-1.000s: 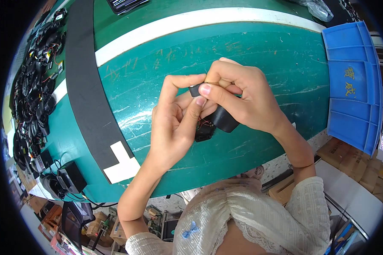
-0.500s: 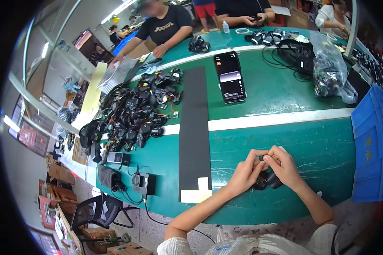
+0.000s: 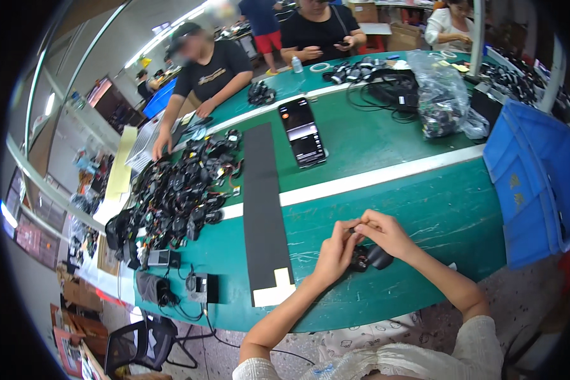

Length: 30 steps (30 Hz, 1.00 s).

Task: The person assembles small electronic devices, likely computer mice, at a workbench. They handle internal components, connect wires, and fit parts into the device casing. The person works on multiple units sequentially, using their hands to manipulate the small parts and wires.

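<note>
My left hand [image 3: 335, 253] and my right hand [image 3: 386, 235] meet above the green table near its front edge. Fingertips of both are pinched together on a small dark piece [image 3: 353, 230], mostly covered by the fingers; its kind cannot be made out. Just below the hands, two black rounded parts lie on the table: a smooth black shell [image 3: 379, 257] by my right wrist, and another with some small inner parts showing [image 3: 360, 259] beside my left hand.
A black mat strip [image 3: 264, 209] lies left of my hands, beyond it a heap of black devices with wires [image 3: 183, 190]. A phone [image 3: 302, 133] stands ahead. A blue crate [image 3: 532, 183] is at right, near a clear plastic bag [image 3: 440, 95]. A co-worker's hand [image 3: 163, 140] touches the heap.
The whole view has shifted, moving the table leftward in it. My hands stay pinched together over the black parts. The co-worker at far left has reached toward the heap.
</note>
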Each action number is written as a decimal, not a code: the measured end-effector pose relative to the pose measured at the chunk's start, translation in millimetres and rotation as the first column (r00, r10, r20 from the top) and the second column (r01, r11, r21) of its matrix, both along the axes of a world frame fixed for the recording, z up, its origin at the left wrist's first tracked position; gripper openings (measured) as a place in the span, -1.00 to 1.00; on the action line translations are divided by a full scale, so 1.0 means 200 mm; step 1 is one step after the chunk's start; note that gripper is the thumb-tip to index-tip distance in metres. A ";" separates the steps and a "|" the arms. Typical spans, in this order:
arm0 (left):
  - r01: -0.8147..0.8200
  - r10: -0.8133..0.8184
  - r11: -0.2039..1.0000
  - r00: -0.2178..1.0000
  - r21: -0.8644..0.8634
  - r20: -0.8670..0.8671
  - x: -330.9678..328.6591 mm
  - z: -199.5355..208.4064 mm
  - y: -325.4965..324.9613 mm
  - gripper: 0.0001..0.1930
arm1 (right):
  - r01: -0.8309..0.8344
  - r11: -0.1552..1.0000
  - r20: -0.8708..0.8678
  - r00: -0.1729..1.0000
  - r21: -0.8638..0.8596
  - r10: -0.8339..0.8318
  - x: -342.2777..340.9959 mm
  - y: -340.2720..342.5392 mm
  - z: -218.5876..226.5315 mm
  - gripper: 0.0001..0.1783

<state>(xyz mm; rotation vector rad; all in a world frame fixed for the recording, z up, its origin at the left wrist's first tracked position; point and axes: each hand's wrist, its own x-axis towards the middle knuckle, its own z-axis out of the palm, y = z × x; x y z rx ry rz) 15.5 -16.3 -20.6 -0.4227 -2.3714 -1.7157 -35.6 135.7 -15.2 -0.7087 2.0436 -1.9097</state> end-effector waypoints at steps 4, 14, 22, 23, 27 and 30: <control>0.038 -0.044 0.990 0.998 -0.134 -0.037 -0.02 -0.02 -0.02 -0.70 | 0.023 1.000 0.002 1.000 0.015 -0.023 -0.02 0.02 -0.01 -0.82; 0.170 -0.166 0.979 0.985 0.110 -0.048 -0.02 -0.08 -0.07 -0.52 | 0.130 0.982 -0.527 0.849 0.134 -0.040 -0.01 0.01 0.01 -0.78; -0.098 0.094 0.991 0.994 0.094 0.050 -0.34 0.10 -0.38 -0.45 | 0.138 0.984 0.040 0.990 -0.114 -0.134 -0.14 0.08 -0.03 -0.79; -0.161 0.156 0.975 0.987 0.152 0.040 -0.49 0.17 -0.52 -0.52 | 0.201 0.974 -0.059 0.976 -0.108 -0.208 -0.19 0.09 -0.09 -0.77; -0.431 0.403 0.902 0.834 -0.011 0.377 -0.95 0.61 -1.31 -0.54 | 0.255 0.940 0.019 0.966 -0.227 -0.257 -0.26 0.06 -0.21 -0.78; -0.478 0.605 0.790 0.709 -0.384 0.361 -0.97 0.96 -1.79 -0.57 | 0.259 0.902 0.049 0.965 -0.346 -0.258 -0.26 0.00 -0.24 -0.78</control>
